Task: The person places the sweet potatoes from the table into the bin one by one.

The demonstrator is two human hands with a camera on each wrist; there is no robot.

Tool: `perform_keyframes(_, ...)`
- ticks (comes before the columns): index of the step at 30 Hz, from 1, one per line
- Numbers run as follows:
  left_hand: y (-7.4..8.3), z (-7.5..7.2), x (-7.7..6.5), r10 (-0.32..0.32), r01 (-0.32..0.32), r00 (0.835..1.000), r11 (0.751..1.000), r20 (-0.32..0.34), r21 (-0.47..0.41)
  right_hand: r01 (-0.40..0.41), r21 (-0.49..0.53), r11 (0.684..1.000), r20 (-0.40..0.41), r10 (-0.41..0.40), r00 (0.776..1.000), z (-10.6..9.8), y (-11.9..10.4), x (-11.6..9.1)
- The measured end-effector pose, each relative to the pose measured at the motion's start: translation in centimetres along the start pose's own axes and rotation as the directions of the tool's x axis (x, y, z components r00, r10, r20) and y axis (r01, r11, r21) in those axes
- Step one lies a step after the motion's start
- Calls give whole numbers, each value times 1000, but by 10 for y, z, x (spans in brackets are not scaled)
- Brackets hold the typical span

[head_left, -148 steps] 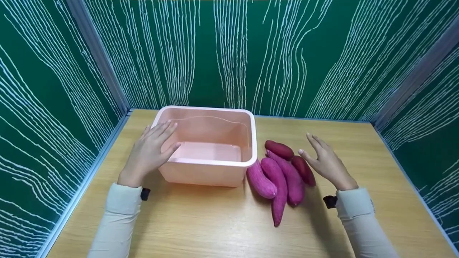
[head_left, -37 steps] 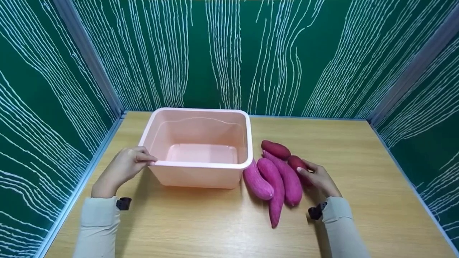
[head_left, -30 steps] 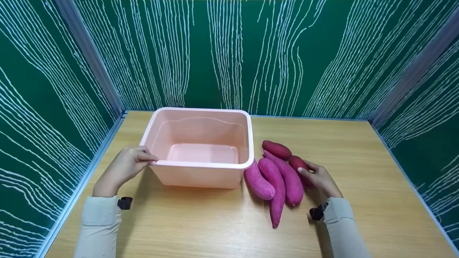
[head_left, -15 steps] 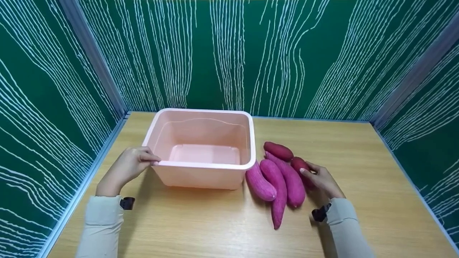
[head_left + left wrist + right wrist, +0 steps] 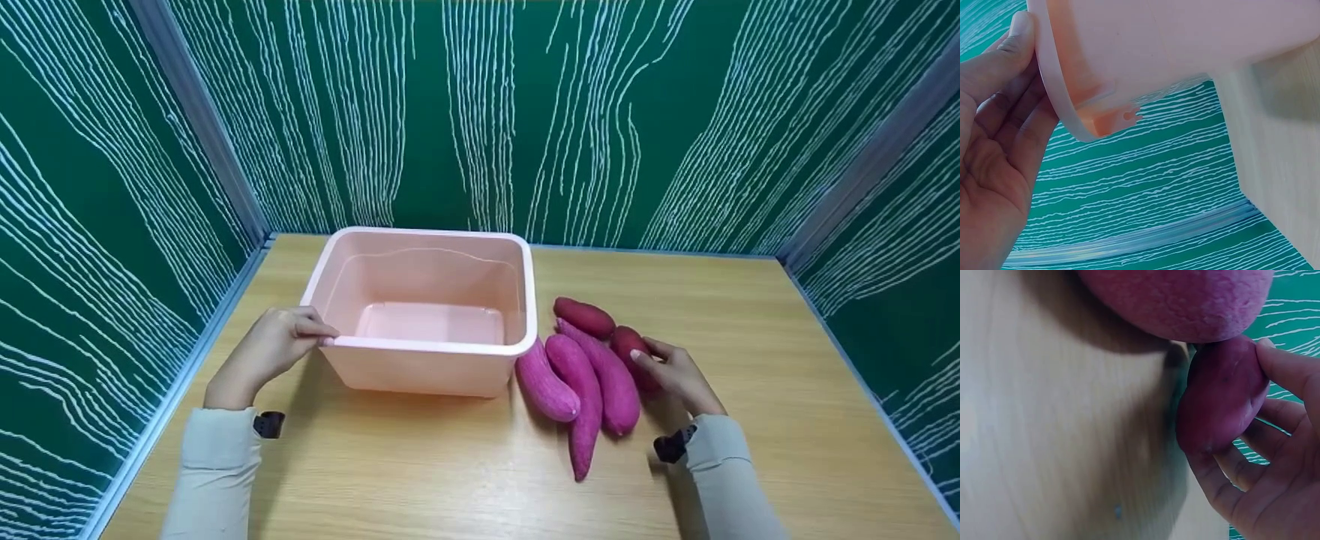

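Observation:
A pink plastic bin (image 5: 424,371) stands on the table with nothing inside it. My left hand (image 5: 271,351) pinches the rim at its near left corner; the left wrist view shows the thumb on one side of the rim (image 5: 1050,62) and the fingers behind it. To the right of the bin lie three long purple-pink sweet potatoes (image 5: 580,382) and two smaller dark red ones, one of them (image 5: 583,318) at the back. Around the other dark red sweet potato (image 5: 1221,396), my right hand (image 5: 681,375) curls its thumb and fingers from the right side.
The wooden table (image 5: 420,465) is enclosed by green walls (image 5: 585,112) with white wavy lines. Grey metal posts (image 5: 206,120) rise at the back corners. The leftmost long sweet potato (image 5: 546,382) lies right beside the bin's near right corner.
Since the oldest frame, my left hand has moved from over the bin's left rim to pinch its near left corner. My right hand has come down and taken hold of the dark red sweet potato.

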State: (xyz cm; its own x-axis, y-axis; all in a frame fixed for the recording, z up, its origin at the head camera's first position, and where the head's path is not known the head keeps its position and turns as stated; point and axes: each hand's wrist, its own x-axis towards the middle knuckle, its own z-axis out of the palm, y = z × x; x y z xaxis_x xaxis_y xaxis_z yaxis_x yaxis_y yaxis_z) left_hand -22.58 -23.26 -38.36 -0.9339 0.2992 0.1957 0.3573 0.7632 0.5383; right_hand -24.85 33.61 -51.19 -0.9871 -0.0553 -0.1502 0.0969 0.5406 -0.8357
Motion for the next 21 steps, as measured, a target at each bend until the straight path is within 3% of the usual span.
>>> perform_keyframes(12,1,-2,1,-17,18,1000,1000,21,-25,-77,-26,997,42,78,996,-11,-17,-3)
perform_keyframes(21,2,-1,0,-27,28,999,999,25,-34,-72,-42,997,36,74,997,-17,-28,-5)
